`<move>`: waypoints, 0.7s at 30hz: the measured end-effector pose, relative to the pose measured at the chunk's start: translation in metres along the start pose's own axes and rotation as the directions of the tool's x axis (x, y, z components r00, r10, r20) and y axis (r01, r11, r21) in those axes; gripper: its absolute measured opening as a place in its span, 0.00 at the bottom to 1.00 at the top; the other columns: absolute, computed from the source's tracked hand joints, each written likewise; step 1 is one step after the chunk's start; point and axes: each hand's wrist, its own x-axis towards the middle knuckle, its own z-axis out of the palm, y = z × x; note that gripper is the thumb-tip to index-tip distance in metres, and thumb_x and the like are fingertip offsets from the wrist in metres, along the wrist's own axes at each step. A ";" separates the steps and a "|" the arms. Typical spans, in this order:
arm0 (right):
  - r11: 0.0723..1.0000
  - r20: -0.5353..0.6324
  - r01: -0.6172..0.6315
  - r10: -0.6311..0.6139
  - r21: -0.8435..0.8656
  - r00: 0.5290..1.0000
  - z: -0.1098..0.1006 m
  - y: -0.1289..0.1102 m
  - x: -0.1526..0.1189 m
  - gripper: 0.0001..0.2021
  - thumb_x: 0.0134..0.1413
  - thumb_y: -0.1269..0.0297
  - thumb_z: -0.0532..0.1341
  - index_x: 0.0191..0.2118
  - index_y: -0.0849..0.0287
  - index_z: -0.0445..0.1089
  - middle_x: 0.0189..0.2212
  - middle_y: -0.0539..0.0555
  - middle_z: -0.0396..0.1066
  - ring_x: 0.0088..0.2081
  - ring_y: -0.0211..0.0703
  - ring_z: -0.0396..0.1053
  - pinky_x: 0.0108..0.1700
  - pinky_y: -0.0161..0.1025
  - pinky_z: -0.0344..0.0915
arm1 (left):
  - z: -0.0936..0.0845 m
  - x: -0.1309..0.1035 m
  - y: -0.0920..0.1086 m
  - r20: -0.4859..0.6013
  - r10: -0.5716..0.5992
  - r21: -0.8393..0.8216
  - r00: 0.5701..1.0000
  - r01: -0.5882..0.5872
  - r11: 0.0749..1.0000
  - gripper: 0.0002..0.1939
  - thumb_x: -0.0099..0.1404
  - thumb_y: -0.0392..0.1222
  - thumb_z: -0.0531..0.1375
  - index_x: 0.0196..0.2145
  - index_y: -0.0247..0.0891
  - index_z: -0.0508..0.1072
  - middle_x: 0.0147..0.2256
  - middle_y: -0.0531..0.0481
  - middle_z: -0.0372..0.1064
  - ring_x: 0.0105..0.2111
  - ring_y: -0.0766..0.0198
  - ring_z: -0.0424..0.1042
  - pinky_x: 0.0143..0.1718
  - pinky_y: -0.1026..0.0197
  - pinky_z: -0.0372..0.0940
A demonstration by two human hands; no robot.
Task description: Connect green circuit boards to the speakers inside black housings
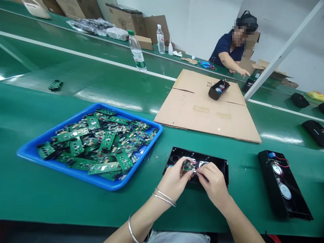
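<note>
My left hand (178,173) is closed on a small green circuit board (188,165), held over a black speaker housing (217,165). At the board's right edge, the fingers of my right hand (211,179) pinch what looks like a small white wire connector (194,171), partly hidden by the fingertips. Red wire shows beside it. Round speaker drivers sit in the housing, mostly covered by my hands. Left of it, a blue tray (116,185) holds a heap of similar green circuit boards (106,140).
Another open speaker housing (280,189) lies at the right. Beyond is a cardboard sheet (182,111) bearing a housing (219,89). A loose board (55,85) and a water bottle (138,54) are farther back. Across the bench a person (230,50) reaches toward a housing (249,85).
</note>
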 end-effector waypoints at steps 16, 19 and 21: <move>0.928 0.099 -0.335 0.322 0.164 0.941 0.005 0.005 0.002 0.07 0.51 0.70 0.60 0.39 0.57 0.66 0.25 0.49 0.71 0.25 0.39 0.70 0.28 0.34 0.68 | -0.001 -0.005 -0.004 0.050 0.157 0.202 0.986 -0.164 0.966 0.12 0.59 0.38 0.52 0.41 0.41 0.69 0.34 0.49 0.76 0.31 0.58 0.76 0.35 0.58 0.72; 0.926 0.081 -0.320 0.310 0.202 0.947 0.009 0.006 0.003 0.07 0.50 0.73 0.60 0.36 0.57 0.68 0.27 0.50 0.73 0.27 0.40 0.71 0.31 0.35 0.69 | 0.000 -0.005 -0.003 0.047 0.137 0.139 0.989 -0.142 0.980 0.10 0.60 0.39 0.52 0.39 0.41 0.67 0.33 0.50 0.75 0.29 0.59 0.76 0.34 0.58 0.73; 0.920 0.085 -0.336 0.325 0.203 0.942 0.013 0.005 0.003 0.08 0.49 0.75 0.60 0.36 0.57 0.68 0.27 0.50 0.73 0.27 0.40 0.72 0.31 0.35 0.69 | 0.001 -0.004 -0.002 0.050 0.132 0.107 0.990 -0.137 0.985 0.09 0.60 0.39 0.52 0.39 0.41 0.67 0.34 0.49 0.75 0.31 0.59 0.77 0.35 0.58 0.73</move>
